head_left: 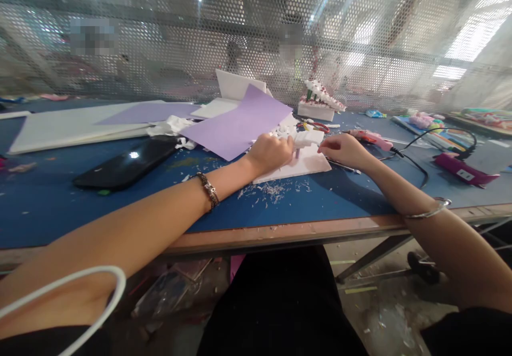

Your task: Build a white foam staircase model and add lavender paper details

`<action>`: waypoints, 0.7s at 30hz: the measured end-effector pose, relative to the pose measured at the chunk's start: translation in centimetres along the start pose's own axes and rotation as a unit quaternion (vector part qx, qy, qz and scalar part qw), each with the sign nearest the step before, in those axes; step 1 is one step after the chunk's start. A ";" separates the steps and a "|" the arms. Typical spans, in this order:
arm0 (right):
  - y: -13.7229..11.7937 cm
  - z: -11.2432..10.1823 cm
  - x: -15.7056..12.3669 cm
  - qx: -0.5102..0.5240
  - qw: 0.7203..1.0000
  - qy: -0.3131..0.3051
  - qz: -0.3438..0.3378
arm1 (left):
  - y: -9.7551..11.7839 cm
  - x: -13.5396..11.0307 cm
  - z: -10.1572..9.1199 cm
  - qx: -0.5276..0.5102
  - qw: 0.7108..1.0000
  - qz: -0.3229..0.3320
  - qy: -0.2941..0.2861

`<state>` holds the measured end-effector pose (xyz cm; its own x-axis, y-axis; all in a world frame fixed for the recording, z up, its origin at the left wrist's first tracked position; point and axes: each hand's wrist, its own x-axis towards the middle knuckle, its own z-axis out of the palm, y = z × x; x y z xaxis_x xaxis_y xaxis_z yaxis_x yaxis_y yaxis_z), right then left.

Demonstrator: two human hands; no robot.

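Observation:
My left hand (272, 152) is closed around a small white foam piece (303, 142) that stands on a white foam sheet (304, 165) on the blue table (80, 207). My right hand (342, 149) rests beside it, fingers curled and pinching toward the same white piece; what it holds is too small to make out. A purple paper sheet (240, 124) lies just behind my left hand. White shavings (276, 189) are scattered in front of the foam sheet.
A black phone (126, 165) lies at the left. White boards (72, 124) and another purple sheet sit behind it. A pink glue gun (370, 138) with a black cord, red scissors (318, 126), a white foam model (320, 100) and a magenta box (464, 168) are at the right. Perforated mesh screens the far side.

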<state>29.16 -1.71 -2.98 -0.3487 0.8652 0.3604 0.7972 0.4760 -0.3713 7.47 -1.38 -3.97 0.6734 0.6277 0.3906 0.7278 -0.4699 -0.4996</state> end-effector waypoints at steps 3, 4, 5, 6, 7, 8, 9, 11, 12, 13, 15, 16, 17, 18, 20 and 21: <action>0.2 0.2 0.1 0.001 1.000 -0.013 -0.002 | 0.1 0.0 -0.1 -0.003 1.000 -0.005 0.016; 0.3 0.2 0.1 0.003 1.000 -0.016 -0.004 | 0.1 0.0 -0.1 -0.003 1.000 -0.006 0.022; 0.4 0.3 0.1 0.005 1.000 -0.019 -0.005 | 0.1 -0.1 0.0 -0.001 1.000 -0.007 0.027; 0.5 0.4 0.2 0.006 1.000 -0.020 -0.007 | 0.1 -0.1 0.0 0.002 1.000 -0.008 0.028; 0.6 0.5 0.2 0.006 1.000 -0.021 -0.009 | 0.1 -0.1 0.0 0.006 1.000 -0.009 0.029; 0.6 0.5 0.2 0.007 1.000 -0.022 -0.011 | 0.1 -0.1 0.0 0.009 1.000 -0.009 0.028; 0.6 0.5 0.2 0.008 1.000 -0.023 -0.013 | 0.0 -0.1 0.0 0.010 1.000 -0.006 0.026; 0.5 0.5 0.2 0.010 1.000 -0.025 -0.016 | 0.0 -0.1 0.0 0.008 1.000 -0.001 0.022; 0.5 0.5 0.2 0.010 0.999 -0.025 -0.017 | 0.0 -0.1 0.0 0.006 1.000 -0.001 0.020; 0.4 0.5 0.2 0.010 0.999 -0.024 -0.018 | -0.1 0.0 0.0 0.005 1.000 -0.001 0.018; 0.4 0.4 0.2 0.007 1.000 -0.021 -0.020 | -0.1 0.0 0.0 0.004 1.000 -0.002 0.016; 0.4 0.3 0.2 0.007 1.000 -0.021 -0.021 | 0.0 0.0 0.0 0.005 1.000 -0.002 0.017; 0.5 0.3 0.2 0.007 1.000 -0.021 -0.022 | 0.0 0.0 0.0 0.006 1.000 -0.001 0.021; 0.5 0.2 0.2 0.008 0.999 -0.023 -0.022 | 0.0 0.0 0.0 0.006 1.000 0.000 0.026; 0.7 0.2 0.1 0.010 0.999 -0.029 -0.021 | -0.2 -0.1 0.0 0.005 0.999 0.004 0.036; 0.7 0.1 0.1 0.010 0.999 -0.032 -0.021 | -0.3 -0.2 0.0 0.004 0.999 0.006 0.040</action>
<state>29.64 -1.24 -3.32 -0.4126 0.8524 0.3213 0.7711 0.5146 -0.3750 7.11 -1.36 -3.86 0.6910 0.5700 0.4445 0.7183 -0.4725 -0.5107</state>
